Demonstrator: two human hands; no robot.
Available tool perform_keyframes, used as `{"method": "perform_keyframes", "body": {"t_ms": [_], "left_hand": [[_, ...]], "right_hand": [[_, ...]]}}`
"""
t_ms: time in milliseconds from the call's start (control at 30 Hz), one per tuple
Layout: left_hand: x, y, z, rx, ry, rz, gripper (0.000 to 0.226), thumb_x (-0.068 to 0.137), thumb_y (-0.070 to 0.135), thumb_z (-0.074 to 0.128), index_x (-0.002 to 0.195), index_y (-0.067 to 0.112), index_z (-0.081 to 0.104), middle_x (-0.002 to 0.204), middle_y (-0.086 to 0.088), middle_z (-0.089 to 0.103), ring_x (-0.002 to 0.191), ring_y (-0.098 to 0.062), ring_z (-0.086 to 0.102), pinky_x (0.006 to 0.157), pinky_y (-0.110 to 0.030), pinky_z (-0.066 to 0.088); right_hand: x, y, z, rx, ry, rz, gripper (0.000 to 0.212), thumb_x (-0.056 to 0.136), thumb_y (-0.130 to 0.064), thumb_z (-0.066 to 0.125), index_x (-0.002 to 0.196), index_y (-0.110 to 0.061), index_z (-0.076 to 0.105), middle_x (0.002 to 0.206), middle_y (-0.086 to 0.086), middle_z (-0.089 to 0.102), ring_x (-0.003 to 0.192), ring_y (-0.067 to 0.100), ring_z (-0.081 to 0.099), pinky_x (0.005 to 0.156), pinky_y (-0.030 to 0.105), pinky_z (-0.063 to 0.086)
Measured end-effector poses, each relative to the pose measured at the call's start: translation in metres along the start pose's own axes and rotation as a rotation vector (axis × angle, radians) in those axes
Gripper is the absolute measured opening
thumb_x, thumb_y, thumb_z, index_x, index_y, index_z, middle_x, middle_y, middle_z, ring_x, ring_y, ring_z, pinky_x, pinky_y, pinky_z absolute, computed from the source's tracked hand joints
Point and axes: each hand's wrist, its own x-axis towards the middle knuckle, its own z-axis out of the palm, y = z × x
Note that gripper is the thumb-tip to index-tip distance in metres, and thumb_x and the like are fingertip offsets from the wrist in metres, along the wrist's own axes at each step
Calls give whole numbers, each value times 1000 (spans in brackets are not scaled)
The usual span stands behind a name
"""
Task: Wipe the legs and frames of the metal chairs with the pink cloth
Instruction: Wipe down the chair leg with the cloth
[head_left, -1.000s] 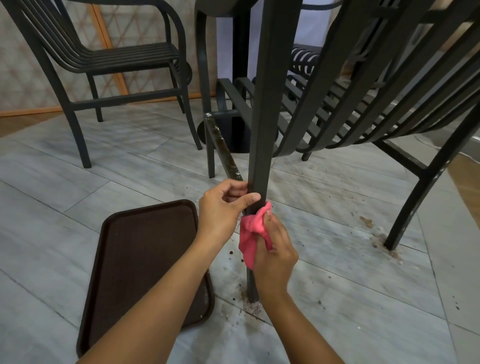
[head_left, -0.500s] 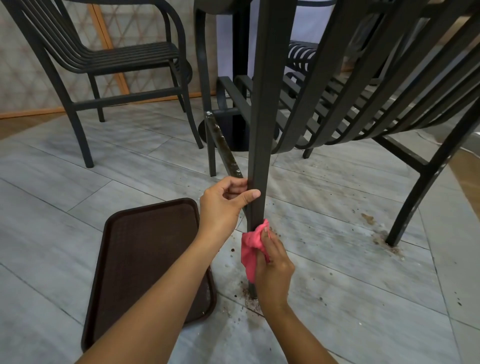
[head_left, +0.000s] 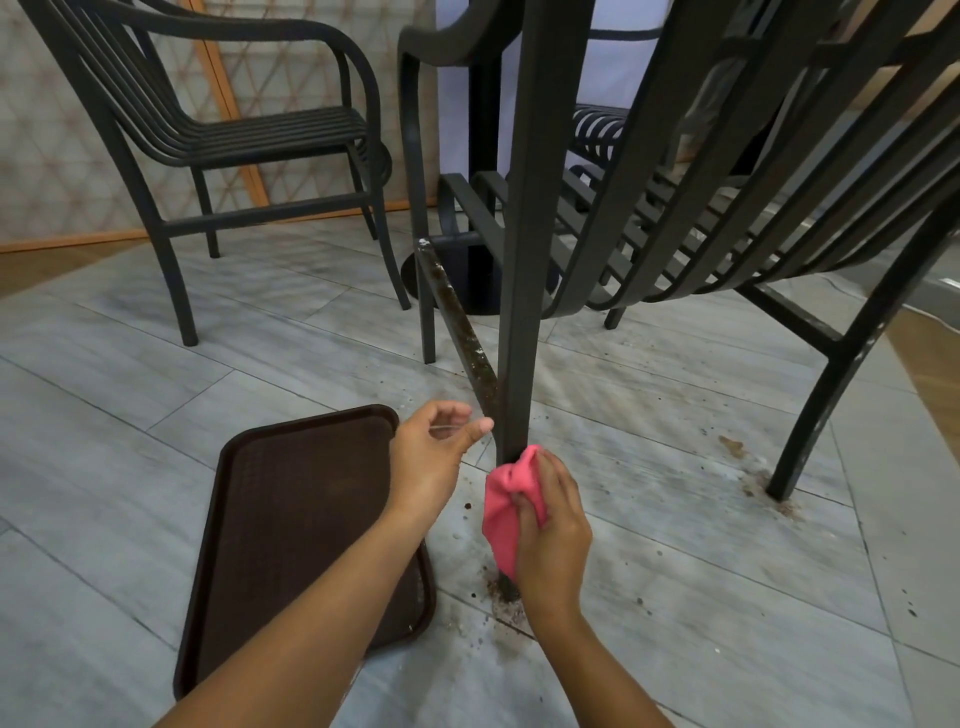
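Observation:
A dark metal chair leg (head_left: 524, 291) runs down the middle of the view to the floor. My right hand (head_left: 553, 530) holds the pink cloth (head_left: 506, 512) wrapped around the bottom of that leg, just above its foot. My left hand (head_left: 434, 457) hovers beside the leg a little higher, fingers loosely curled, thumb almost touching the metal, holding nothing. A rusty, dirty crossbar (head_left: 457, 332) joins the leg from behind. The slatted seat (head_left: 701, 218) of this chair hangs above right.
A brown plastic tray (head_left: 291, 525) lies on the grey tiled floor left of the leg. Dirt crumbs surround the foot (head_left: 506, 597) and another leg (head_left: 831, 415) at right. A second dark chair (head_left: 234, 135) stands back left, a round table base (head_left: 467, 275) behind.
My right hand has slid the pink cloth down the leg towards the floor. My left hand has let go of the leg and moved slightly off to its left.

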Motion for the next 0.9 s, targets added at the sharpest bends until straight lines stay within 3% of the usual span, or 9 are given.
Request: {"method": "perform_keyframes", "body": {"t_ms": [100, 200, 367, 567, 667, 767, 900], "left_hand": [[0, -18, 0, 42, -17, -136, 21, 71, 34, 78, 81, 21, 66, 82, 3, 67, 84, -14, 65, 80, -33, 53], [-1, -24, 4, 40, -140, -207, 22, 75, 38, 73, 84, 18, 71, 84, 4, 70, 87, -13, 66, 76, -25, 50], [0, -24, 12, 4, -235, -219, 25, 79, 41, 68, 88, 18, 74, 87, 7, 72, 87, -6, 66, 78, -19, 51], [2, -32, 12, -29, -251, -166, 26, 74, 42, 68, 86, 21, 74, 86, 5, 73, 85, -6, 68, 78, -18, 53], [3, -35, 13, -39, -248, -128, 23, 76, 29, 72, 93, 13, 72, 86, 3, 72, 76, 3, 65, 68, -7, 48], [4, -36, 15, -33, -240, -119, 23, 73, 23, 76, 91, 10, 72, 79, 1, 71, 68, 3, 64, 59, -7, 45], [7, -39, 16, -19, -223, -137, 21, 71, 24, 79, 86, 11, 73, 77, -2, 72, 63, -2, 63, 51, -7, 41]], "right_hand": [[6, -9, 3, -29, 28, 30, 47, 84, -6, 65, 129, -15, 55, 132, 1, 54, 115, 8, 48, 94, 2, 29], [9, -15, 7, -42, 4, 73, 48, 84, -11, 66, 131, -12, 53, 134, 4, 52, 118, 17, 52, 95, 15, 34], [13, -16, 13, -65, 27, 74, 47, 84, -18, 68, 128, -7, 55, 124, 7, 58, 108, 20, 58, 89, 20, 42], [15, -16, 16, -54, 87, 63, 38, 81, -16, 71, 116, -6, 62, 108, 4, 64, 91, 9, 57, 77, 7, 37], [13, -11, 19, -52, 102, 69, 35, 81, -17, 71, 113, -5, 64, 104, 4, 64, 86, 6, 55, 73, 4, 35], [10, -3, 22, -59, 110, 69, 34, 81, -18, 71, 112, -6, 65, 101, 2, 64, 84, 5, 54, 71, 6, 38], [2, 14, 27, -60, 96, 69, 29, 80, -16, 73, 105, -5, 66, 94, 5, 65, 79, 8, 57, 67, 22, 50]]}}
